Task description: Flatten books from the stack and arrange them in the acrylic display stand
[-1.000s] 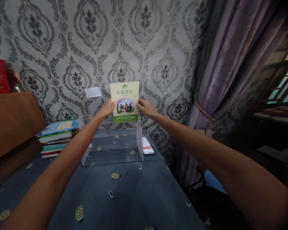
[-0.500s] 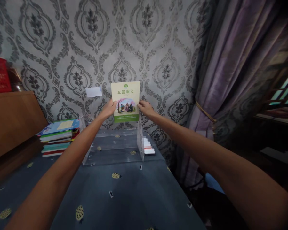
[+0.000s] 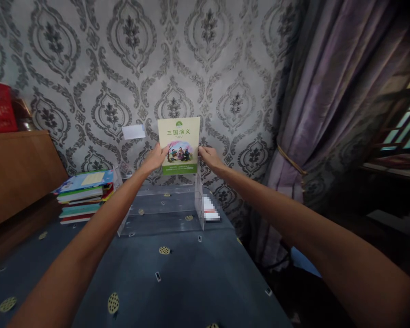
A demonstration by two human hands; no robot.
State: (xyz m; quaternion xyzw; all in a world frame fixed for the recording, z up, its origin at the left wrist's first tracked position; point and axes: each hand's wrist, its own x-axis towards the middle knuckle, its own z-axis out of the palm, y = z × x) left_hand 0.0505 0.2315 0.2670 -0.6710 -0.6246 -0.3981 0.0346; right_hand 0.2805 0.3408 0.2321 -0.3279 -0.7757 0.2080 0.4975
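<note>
Cream-green book (image 3: pixel 179 145) upright above clear rack (image 3: pixel 199 207); left hand (image 3: pixel 156 157) pinching left edge, right hand (image 3: pixel 210 158) at right edge, grip unclear.

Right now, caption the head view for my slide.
Left hand and right hand at the sides of an upright book, clear rack below, book stack at left.

Kind of place: a home is indicated.
Wallpaper (image 3: pixel 208 68): grey damask, spread across the upper frame.
Curtain (image 3: pixel 328 86): purple, gathered by a cord (image 3: pixel 290 160) at the right.
Tablecloth (image 3: pixel 133 273): dark blue, patterned in yellow, laid across the lower centre.
Wooden cabinet (image 3: pixel 18 168): brown, seen at the left edge.
</note>
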